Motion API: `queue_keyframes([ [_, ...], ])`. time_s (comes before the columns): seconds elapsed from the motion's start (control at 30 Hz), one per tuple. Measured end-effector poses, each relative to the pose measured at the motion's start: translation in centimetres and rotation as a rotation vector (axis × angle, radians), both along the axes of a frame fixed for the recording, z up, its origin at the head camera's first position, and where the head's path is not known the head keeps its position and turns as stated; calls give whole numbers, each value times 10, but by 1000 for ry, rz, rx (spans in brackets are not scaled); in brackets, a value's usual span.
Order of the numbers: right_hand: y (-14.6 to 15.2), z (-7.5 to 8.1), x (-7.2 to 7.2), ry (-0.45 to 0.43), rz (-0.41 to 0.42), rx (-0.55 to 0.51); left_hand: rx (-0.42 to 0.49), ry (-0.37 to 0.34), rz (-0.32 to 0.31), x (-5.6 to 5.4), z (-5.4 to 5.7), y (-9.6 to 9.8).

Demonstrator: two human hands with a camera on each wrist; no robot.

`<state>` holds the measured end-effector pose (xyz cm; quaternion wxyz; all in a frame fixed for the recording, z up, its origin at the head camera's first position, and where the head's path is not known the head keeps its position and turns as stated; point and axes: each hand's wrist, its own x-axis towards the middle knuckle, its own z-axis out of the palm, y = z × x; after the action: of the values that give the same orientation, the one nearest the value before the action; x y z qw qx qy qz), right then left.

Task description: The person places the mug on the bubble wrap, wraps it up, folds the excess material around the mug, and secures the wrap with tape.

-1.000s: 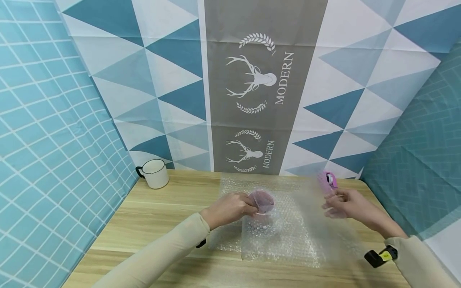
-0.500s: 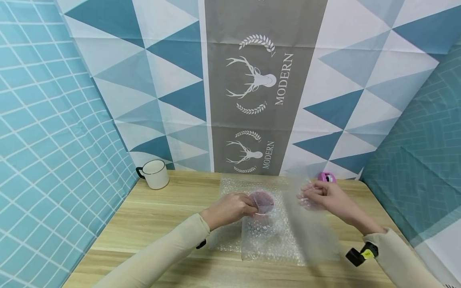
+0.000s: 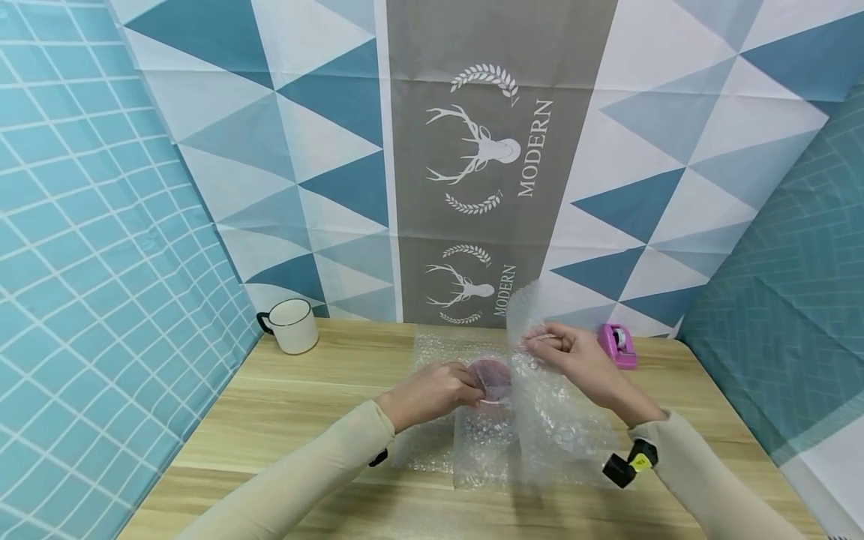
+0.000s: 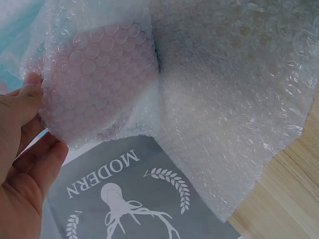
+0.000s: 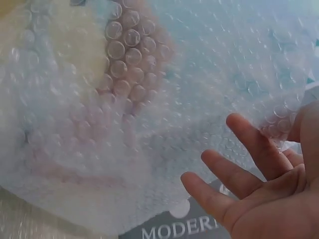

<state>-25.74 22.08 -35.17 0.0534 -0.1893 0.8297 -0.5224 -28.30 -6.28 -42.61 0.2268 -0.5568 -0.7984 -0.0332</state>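
Observation:
A pink cup-like round thing (image 3: 491, 373) stands on the bubble wrap (image 3: 560, 420), with a layer of the wrap around it. My left hand (image 3: 432, 390) grips its left rim through the wrap. In the left wrist view, the pink surface (image 4: 94, 74) shows through the bubbles, thumb and fingers at its edge. My right hand (image 3: 574, 356) pinches the free end of the sheet between thumb and forefinger and holds it raised to the right of the pink thing. In the right wrist view, the raised sheet (image 5: 199, 69) spans most of the picture, the other fingers spread.
A white enamel mug (image 3: 293, 328) with a black handle stands at the back left of the wooden table (image 3: 304, 405). A pink tape dispenser (image 3: 618, 346) is at the back right, behind my right forearm. Patterned cloth (image 3: 466, 150) hangs behind the table.
My right hand has moved left with the free end of the bubble wrap, lifting it up towards the pink thing. The tape dispenser now shows fully. My left hand has stayed in place.

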Motion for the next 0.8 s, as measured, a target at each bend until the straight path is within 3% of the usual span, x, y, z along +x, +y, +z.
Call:
queue_keyframes([
  [0.2,-20,2,-3,47,12,-37,-8,-13,3,0,0,1],
  [0.47,-41,-9,-9,2,102,-101,0,-14,-22,-2,0,1],
  [0.67,-49,-25,-11,-85,218,-357,-1,10,33,1,-1,-2],
  [0.73,-48,-28,-11,-56,235,-418,4,-1,61,2,-2,-4],
  [0.8,-45,-31,-13,36,189,-384,0,2,79,2,-2,-5],
])
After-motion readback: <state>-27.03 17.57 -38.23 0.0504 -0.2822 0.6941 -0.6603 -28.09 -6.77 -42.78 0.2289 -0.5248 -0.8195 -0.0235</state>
